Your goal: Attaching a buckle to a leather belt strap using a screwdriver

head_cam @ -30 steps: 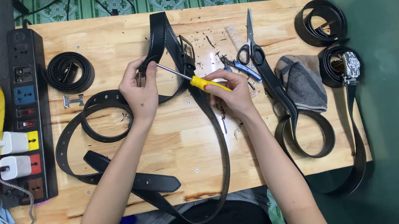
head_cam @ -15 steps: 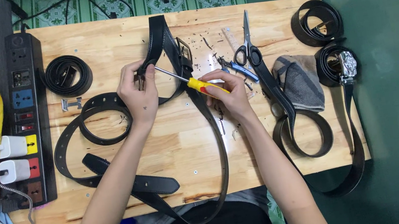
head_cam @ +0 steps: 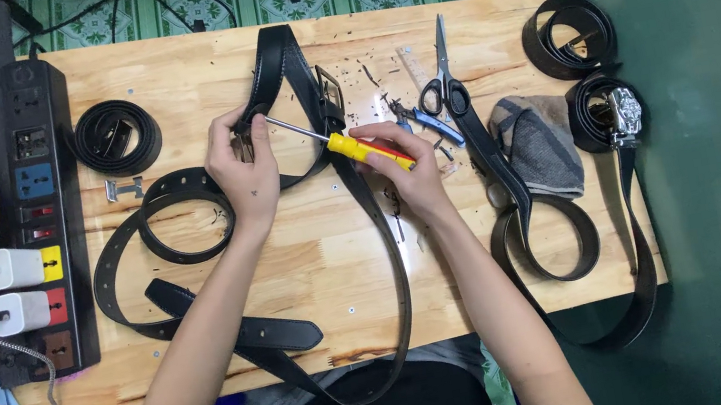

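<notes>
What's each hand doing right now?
Left hand: closed, pinching the black belt end.
Right hand: closed around the yellow-handled screwdriver.

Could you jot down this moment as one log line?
left hand: pinching black belt end | right hand: holding yellow screwdriver, tip at belt end | scissors lie nearby

Five black belts [head_cam: 385, 256], one screwdriver [head_cam: 341, 143], one scissors [head_cam: 444, 88]

Left hand [head_cam: 242, 171] pinches black belt [head_cam: 385, 256] near its end on the wooden bench [head_cam: 309, 240]. Right hand [head_cam: 406, 171] grips yellow-handled screwdriver [head_cam: 341, 143], tip at the left fingers. Scissors [head_cam: 443, 83], grey cloth [head_cam: 540, 150], coiled belts [head_cam: 117, 135] and power strip [head_cam: 39, 215] lie around.
</notes>
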